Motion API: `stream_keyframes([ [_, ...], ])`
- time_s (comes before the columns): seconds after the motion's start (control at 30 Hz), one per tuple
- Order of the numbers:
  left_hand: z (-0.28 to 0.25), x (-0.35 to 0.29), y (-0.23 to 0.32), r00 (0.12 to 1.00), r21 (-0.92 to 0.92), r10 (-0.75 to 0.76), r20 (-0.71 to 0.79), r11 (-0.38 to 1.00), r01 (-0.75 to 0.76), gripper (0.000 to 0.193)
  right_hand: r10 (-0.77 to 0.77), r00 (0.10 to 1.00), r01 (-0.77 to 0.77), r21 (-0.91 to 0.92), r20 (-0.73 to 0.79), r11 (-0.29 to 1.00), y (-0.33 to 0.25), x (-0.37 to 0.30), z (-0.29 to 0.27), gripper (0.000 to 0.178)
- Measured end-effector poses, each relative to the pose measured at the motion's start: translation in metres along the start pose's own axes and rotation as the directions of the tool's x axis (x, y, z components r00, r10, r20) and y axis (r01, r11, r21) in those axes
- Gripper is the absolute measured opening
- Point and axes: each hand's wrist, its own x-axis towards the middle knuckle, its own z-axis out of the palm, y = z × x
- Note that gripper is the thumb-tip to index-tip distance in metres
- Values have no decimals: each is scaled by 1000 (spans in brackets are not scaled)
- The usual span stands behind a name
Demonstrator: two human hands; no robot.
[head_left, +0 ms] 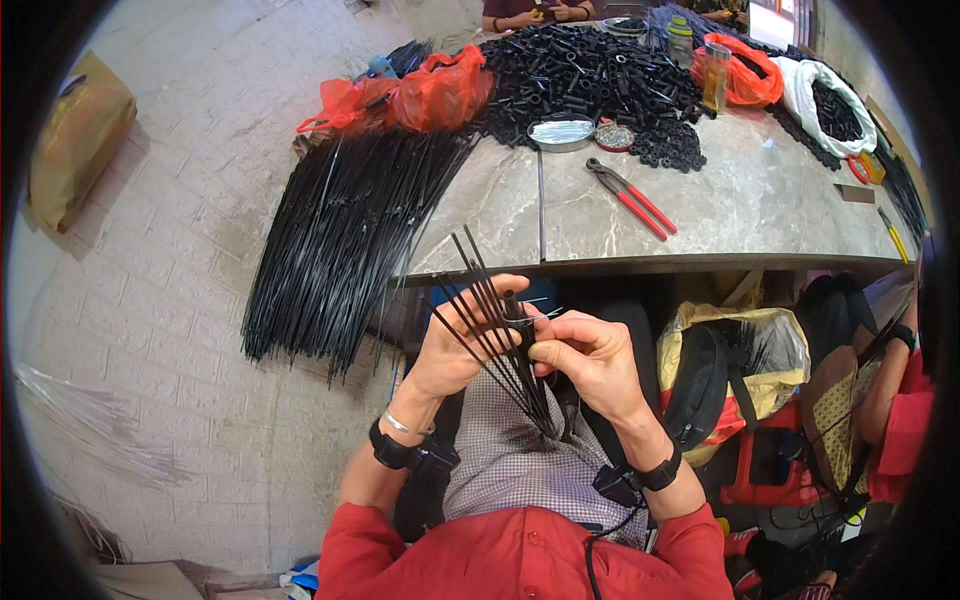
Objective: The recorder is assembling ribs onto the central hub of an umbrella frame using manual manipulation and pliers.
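Note:
My left hand (pixel 452 345) is closed round a fan of thin black rods (pixel 485 330) and a short black tube (pixel 512 303), above my lap. The rods splay out at the top and draw together at the lower end. Fine pale wires (pixel 535 312) stick out sideways from beside the tube. My right hand (pixel 590 360) pinches at the tube's right side, thumb against forefinger, where the wires come out. What lies between those fingertips is mostly hidden. On the table (pixel 480 210) ahead, red-handled pliers (pixel 634 200) lie apart from both hands.
Many long black rods (pixel 345 240) overhang the table's left edge. A heap of black tubular parts (pixel 590 80) covers the back, with a dish of pale pins (pixel 562 132) before it. Red bags (pixel 440 90) stand at left. To the right, an open sack (pixel 780 345) holds more rods beside another person's arm (pixel 885 390).

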Motion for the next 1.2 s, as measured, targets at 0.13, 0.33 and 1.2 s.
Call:
stream_keyframes([
  [0.13, -1, -1, -11, 999, -46, 7, -35, 999, -8, 41, -62, 998, 60, -85, -19, 995, -2, 1, 2, 8],
  [0.33, -9, -3, -10, 999, -52, -33, 21, 998, 34, 37, 79, 997, -79, 34, 5, 996, 4, 3, -4, 9],
  [1.2, -9, -5, -22, 998, -154, 41, -37, 987, -46, 38, -293, 952, 239, -384, -87, 892, -1, -4, 15, 8],
])
